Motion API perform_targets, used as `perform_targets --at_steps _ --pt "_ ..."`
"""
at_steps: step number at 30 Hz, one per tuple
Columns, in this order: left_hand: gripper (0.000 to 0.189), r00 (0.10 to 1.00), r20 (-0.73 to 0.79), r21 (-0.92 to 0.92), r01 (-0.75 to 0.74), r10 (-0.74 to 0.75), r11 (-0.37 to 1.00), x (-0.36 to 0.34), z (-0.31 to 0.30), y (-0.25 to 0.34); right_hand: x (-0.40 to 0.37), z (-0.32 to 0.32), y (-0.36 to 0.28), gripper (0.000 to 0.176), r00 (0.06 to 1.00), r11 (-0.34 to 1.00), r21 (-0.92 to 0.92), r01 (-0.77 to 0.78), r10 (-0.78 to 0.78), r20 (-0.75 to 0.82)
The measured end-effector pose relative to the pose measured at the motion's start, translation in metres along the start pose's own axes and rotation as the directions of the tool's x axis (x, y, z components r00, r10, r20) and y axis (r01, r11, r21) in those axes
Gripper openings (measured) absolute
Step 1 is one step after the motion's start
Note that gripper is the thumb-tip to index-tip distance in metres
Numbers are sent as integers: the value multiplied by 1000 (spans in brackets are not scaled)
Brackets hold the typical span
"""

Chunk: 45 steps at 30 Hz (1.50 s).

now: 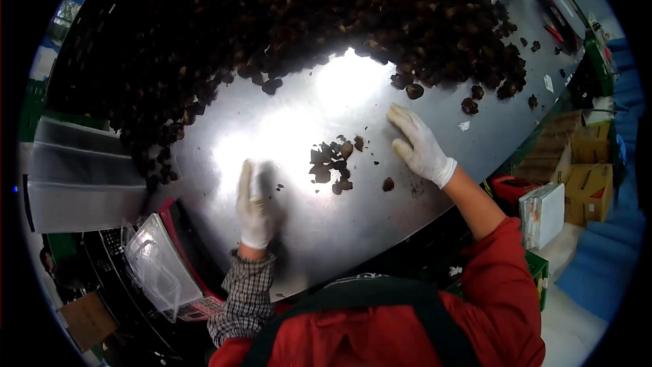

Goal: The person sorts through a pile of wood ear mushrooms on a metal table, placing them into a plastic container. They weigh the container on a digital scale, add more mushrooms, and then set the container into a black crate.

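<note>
A small cluster of dark brown, dried-looking pieces (333, 161) lies on the shiny metal table (305, 231) between my hands. My left hand (253, 211), in a white glove, is left of the cluster with its fingers stretched out and nothing in it. A shadow falls on the metal beside it. To the cluster's right, my right hand (420, 148), also gloved, has its fingers extended and thumb apart, holding nothing. One loose dark piece (388, 184) sits below the right hand's fingers, nearer to me.
A large heap of similar dark pieces (292, 20) covers the table's far side. At left are a red-edged scale (166, 261) and a grey bin (85, 177). Cardboard boxes (589, 187) and a white stack (543, 214) stand right, beyond the table edge.
</note>
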<state>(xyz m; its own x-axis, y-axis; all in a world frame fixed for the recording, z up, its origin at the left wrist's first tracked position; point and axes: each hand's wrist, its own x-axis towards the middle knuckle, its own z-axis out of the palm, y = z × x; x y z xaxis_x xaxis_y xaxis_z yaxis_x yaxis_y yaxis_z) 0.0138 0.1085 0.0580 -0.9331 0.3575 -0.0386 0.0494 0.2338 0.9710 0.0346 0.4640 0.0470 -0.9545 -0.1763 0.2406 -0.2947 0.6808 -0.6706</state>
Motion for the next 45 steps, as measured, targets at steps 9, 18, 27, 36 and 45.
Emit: perform_targets --at_steps 9,18,27,36,45 --pt "77 964 36 450 -251 263 857 28 89 -27 12 65 -35 73 983 976 -164 143 -121 138" --pt "72 929 -33 692 -244 368 679 21 60 -36 38 72 -19 41 989 990 -6 137 -137 64" --pt "105 944 -29 365 -296 329 883 20 64 -23 24 50 -16 35 983 848 519 -105 167 -73" --pt "93 939 127 665 -319 319 675 38 123 -12 33 86 -38 23 994 962 -253 102 -87 69" --pt "76 899 318 129 -356 301 926 -42 277 30 -146 -53 -58 29 932 906 -249 -341 360 31"
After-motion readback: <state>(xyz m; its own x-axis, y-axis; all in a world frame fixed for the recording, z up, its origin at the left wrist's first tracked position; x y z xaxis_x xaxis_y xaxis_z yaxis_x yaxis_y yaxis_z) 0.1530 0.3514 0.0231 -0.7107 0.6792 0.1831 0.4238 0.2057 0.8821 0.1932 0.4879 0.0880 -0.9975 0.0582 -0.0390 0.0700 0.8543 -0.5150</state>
